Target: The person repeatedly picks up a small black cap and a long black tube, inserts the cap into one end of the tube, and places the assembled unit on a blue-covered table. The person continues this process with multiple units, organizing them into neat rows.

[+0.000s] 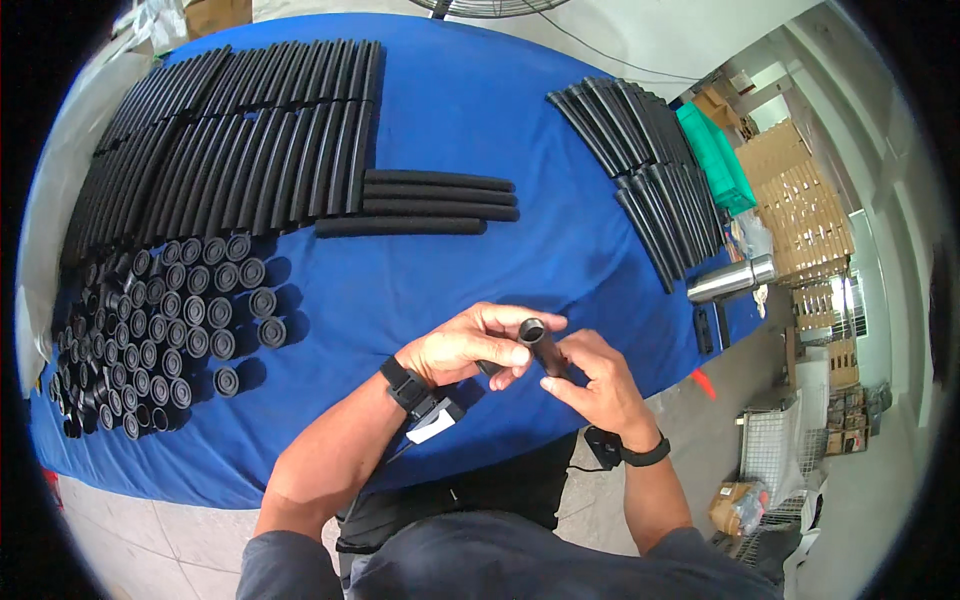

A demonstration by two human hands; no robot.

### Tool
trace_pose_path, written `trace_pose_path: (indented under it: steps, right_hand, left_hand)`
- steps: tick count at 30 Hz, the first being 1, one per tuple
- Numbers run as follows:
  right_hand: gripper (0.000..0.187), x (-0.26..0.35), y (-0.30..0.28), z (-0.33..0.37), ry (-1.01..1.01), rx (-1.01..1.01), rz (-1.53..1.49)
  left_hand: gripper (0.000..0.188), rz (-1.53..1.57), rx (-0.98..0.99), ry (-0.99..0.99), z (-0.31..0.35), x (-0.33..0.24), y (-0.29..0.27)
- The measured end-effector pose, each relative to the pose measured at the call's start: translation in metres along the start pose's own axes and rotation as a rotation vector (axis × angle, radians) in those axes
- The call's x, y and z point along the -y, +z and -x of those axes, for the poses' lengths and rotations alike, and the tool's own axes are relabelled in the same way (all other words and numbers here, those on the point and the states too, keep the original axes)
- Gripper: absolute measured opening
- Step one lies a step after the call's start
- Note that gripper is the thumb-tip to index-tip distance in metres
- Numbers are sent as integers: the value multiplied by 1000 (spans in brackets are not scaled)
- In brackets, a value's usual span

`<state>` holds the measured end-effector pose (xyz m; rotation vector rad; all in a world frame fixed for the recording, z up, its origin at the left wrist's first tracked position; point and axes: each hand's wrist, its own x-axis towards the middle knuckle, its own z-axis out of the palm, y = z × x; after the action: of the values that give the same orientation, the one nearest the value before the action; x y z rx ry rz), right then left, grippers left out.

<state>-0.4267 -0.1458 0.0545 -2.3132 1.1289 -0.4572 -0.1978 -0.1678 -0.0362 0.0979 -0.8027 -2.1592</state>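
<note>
Over the near edge of the blue-covered table, a short black tube (546,354) is held tilted, its hollow open end facing up. My right hand (602,388) grips its lower part between thumb and fingers. My left hand (474,345) closes around the upper end, with the thumb at the tube's side and the fingers behind it. Below the left thumb a small dark piece (489,367) shows; its kind is hidden by the hand. Black straps with small devices circle both wrists. Left of my hands stand many round black caps (222,342) with ringed tops.
Rows of black foam-like tubes (270,165) cover the table's far left, with several lying crosswise (430,205). Slim black tubes (640,140) lie at right, beside a green bin (716,158). A shiny metal cylinder (730,280) rests at the right edge. Cardboard boxes (790,200) stand beyond.
</note>
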Motion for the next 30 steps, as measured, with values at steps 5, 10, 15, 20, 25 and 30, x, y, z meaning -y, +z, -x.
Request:
trace_pose_path:
  steps: [5, 10, 15, 20, 25, 30]
  right_hand:
    - [32, -16, -4, 11, 248, -541, -550]
    - [14, -43, 15, 14, 478, -712, -1644]
    - [25, -60, 56, 30, 752, -504, -1997]
    - [30, -50, 28, 47, 706, -132, -1384]
    - [42, -35, 17, 19, 121, -388, 215]
    - [47, -63, 29, 25, 292, -263, -121]
  left_hand:
    - [35, -105, -39, -150, -6, 8, -17]
    - [37, -183, -133, -137, -8, 11, -9]
    - [51, -162, -8, -56, -9, 11, -7]
    - [45, -138, -22, -55, -6, 9, -8]
    - [44, -123, -13, -63, -6, 7, -10]
    - [46, -72, 2, -33, -8, 6, -8]
